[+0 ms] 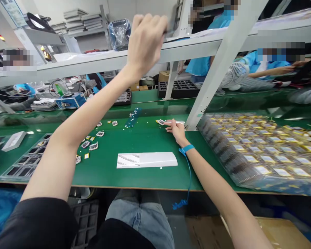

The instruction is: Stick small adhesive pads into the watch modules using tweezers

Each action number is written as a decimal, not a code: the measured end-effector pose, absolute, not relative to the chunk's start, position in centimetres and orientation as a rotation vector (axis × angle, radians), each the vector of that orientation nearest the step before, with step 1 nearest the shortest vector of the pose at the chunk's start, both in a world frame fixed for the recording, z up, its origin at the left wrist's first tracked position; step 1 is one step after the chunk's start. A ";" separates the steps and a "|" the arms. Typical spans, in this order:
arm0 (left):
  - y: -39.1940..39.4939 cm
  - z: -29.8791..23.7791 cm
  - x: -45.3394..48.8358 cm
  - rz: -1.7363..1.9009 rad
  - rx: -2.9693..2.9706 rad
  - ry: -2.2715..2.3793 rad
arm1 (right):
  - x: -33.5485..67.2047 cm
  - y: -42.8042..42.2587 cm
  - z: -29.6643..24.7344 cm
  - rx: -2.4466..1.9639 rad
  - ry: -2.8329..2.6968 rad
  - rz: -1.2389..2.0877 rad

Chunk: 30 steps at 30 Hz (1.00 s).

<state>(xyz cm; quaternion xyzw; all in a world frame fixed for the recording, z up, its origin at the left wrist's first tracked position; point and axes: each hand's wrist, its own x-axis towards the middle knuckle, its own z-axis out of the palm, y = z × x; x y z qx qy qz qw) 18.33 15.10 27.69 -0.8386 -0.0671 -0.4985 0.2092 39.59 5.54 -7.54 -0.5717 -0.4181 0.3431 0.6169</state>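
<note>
My left hand (146, 43) is raised in front of the shelf rail, its fingers curled closed; anything inside them is hidden. Low over the back of the green bench, my right hand (176, 132) grips a slim white stick-like tool (180, 122). The tool's left end meets a small white-framed part (161, 122) with a yellow tab. A blue wrist strap (188, 148) circles my right wrist, its cord hanging past the bench edge. Nearer me lies a long white strip (158, 159) with printed backing on its left end.
Stacked clear trays of yellow-edged parts (264, 155) fill the right side. Loose small parts (93, 146) and a clear tray of dark pieces (23, 166) lie left. White bits cover a blue strip (133, 117). A slanted post (209, 83) rises behind my right hand. People sit beyond.
</note>
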 end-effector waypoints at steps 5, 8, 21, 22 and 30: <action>5.2 12.3 10.2 -1.029 -2.658 -0.083 | 40.1 5.9 -7.9 -1.306 -0.901 0.749; 3.0 3.8 5.6 -0.832 -2.969 -0.057 | 40.2 6.0 -7.8 -1.314 -0.887 0.729; 6.4 -4.0 -3.2 -0.869 -3.256 -0.310 | 41.2 4.2 -8.0 -1.382 -0.904 0.678; 6.5 -4.1 -3.5 -0.855 -3.283 -0.381 | 41.3 4.1 -8.0 -1.390 -0.913 0.671; 7.0 -4.5 -3.7 -0.965 -3.410 -0.513 | 39.7 2.5 -6.3 -1.453 -1.084 0.492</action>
